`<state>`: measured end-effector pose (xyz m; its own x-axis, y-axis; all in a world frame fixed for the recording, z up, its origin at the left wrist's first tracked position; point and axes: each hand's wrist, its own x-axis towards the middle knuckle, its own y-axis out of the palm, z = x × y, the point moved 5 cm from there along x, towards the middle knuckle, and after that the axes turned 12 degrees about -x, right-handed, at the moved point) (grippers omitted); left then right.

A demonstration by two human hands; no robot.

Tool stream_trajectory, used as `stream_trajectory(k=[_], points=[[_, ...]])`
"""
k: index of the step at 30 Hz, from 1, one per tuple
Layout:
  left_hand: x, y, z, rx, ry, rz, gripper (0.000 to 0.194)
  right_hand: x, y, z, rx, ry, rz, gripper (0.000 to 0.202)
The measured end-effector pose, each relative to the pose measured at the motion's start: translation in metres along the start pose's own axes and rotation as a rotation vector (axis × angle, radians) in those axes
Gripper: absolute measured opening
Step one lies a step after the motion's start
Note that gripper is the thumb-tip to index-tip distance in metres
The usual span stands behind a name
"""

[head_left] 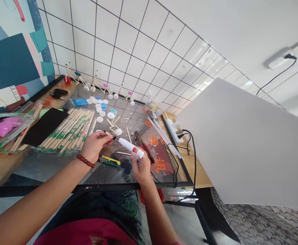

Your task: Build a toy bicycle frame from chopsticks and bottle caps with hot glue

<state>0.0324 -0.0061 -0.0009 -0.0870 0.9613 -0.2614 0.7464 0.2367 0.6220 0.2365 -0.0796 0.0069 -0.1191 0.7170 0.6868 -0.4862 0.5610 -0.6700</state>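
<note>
My right hand point(141, 167) is wrapped round a white hot glue gun point(128, 145) with a red part near its back. The gun's nozzle points left, close to my left fingertips. My left hand point(96, 143), with a beaded bracelet at the wrist, pinches a short stick with dark ends point(107, 133), partly hidden by the fingers. Just beyond the hands lies a small frame of wooden sticks point(113, 125) with a white bottle cap point(118, 131). A yellow and green utility knife point(110, 160) lies between the hands, and red-handled pliers point(145, 146) lie beyond the right hand.
Bundled wooden chopsticks point(67, 131) lie left, beside a black sheet point(46, 126). White and blue bottle caps point(102, 114) are scattered behind. Several small stick models point(94, 83) stand along the wall. A power strip point(173, 130) and a black cord point(195, 160) are at right.
</note>
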Motion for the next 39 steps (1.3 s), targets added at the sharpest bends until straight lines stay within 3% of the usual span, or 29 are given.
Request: stream_trajectory(k=[39], points=[[0.0005,-0.0008,-0.0009,0.03,0.003,-0.002,0.041,0.0006,-0.0005,0.0032,-0.034,-0.035,0.017,0.028]])
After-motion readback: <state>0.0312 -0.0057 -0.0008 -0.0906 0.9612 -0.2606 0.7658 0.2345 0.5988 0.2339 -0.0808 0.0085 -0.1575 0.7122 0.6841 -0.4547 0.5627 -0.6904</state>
